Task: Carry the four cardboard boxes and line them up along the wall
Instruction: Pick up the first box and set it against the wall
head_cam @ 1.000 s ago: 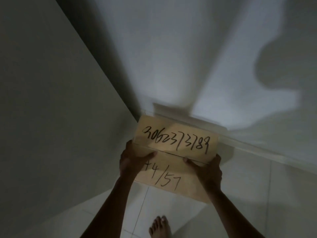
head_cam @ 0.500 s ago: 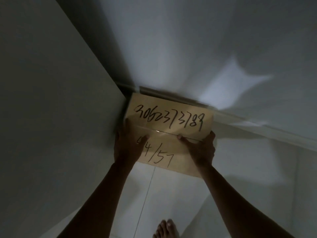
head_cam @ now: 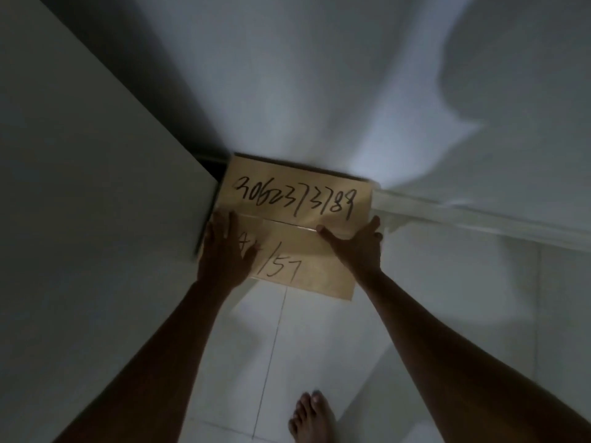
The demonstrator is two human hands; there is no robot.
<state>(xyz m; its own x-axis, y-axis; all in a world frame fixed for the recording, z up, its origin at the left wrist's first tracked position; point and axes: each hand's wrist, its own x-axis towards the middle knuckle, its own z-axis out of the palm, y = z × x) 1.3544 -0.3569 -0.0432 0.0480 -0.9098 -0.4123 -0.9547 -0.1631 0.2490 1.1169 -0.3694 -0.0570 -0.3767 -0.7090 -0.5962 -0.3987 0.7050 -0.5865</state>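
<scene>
Cardboard box lay tucked into the corner of the floor, flush against the wall, seemingly to start the row, my left hand pressing flat-fingered and my right hand gripping its right edge.

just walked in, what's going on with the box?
A person has a cardboard box in the corner where a grey panel meets the white wall. The left hand lies flat on the box's top near its left edge. The right hand grips the right edge, thumb on top. The box's far edge is at the wall's foot. No other boxes are in view.
</scene>
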